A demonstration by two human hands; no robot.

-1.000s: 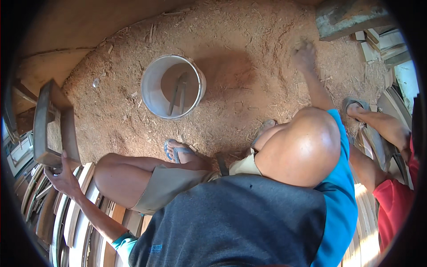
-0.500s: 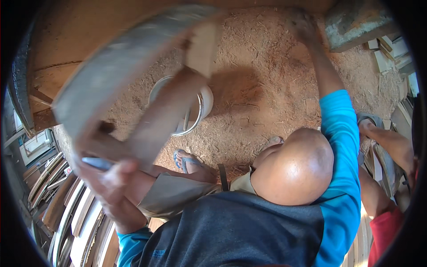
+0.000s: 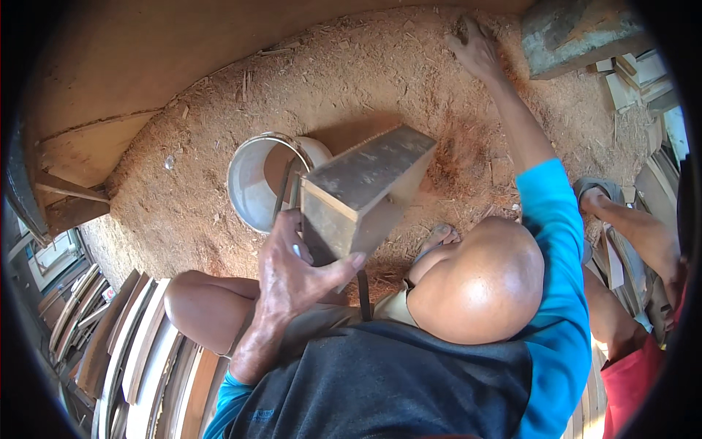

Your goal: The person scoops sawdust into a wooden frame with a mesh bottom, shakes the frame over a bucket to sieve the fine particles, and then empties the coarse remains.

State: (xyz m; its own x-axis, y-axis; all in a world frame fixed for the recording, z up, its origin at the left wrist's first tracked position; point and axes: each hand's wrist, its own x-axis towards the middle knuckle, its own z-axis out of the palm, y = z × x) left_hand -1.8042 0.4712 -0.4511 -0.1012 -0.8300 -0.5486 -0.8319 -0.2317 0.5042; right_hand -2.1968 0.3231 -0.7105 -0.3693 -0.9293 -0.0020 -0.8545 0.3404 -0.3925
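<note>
My left hand grips the near end of a wooden box with dark, worn faces and pale edges. The thumb lies along its near corner and the fingers are on its left side. The box is tilted above the ground, its far end pointing up and right; its inside is mostly turned away. Beside it stands a pale bucket, partly hidden behind the box. Far off at the upper right, my right hand reaches down to the sawdust, fingers apart, with nothing visible in them.
A brown wooden panel curves along the far left. At the upper right rests a worn, thick block, near wood offcuts. Stacked boards fill the lower left. Another person's leg and red sleeve are at the right.
My left hand has swung the box from the upper left toward the middle, right of the bucket, and turned it. My right hand has shifted slightly left, and its fingers now show.
</note>
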